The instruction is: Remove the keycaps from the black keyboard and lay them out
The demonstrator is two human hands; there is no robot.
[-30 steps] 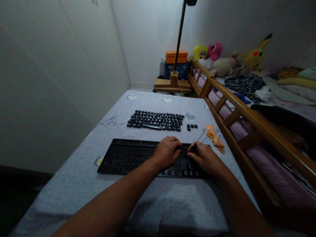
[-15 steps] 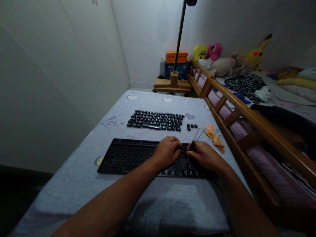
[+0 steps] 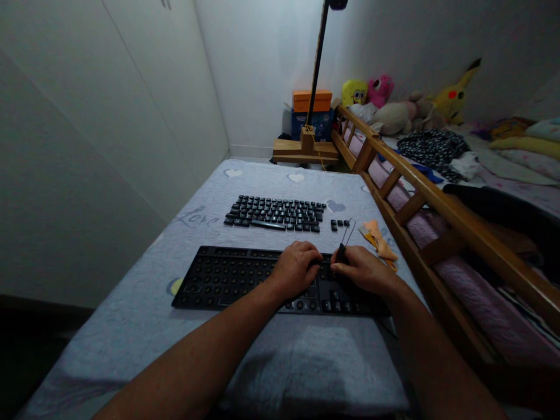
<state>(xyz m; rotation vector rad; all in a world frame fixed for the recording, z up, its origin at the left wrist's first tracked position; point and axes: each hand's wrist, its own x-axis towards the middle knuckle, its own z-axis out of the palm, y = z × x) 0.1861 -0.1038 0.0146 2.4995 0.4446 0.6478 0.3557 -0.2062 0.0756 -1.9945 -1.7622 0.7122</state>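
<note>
A black keyboard [image 3: 236,274] lies on the patterned cloth, most of its left part bare of keycaps. My left hand [image 3: 298,267] rests over its middle right, fingers bent and closed; what they hold, if anything, is hidden. Beside it, my right hand [image 3: 361,267] grips a wire keycap puller [image 3: 342,251] by its dark handle, the thin wire loop pointing up and away. Some keycaps remain at the keyboard's lower right. Beyond the keyboard, loose black keycaps [image 3: 280,213] lie in rows, with a small group of keycaps [image 3: 340,223] to their right.
An orange and yellow cloth item [image 3: 380,240] lies right of my right hand. A wooden rail [image 3: 420,184] runs along the right side, with bedding and plush toys behind it. Past the far edge stand a wooden lamp base [image 3: 306,149] and an orange box [image 3: 312,100].
My right hand has turned slightly, and the puller's wire loop has tilted and looks narrower. My left hand stays nearly in place.
</note>
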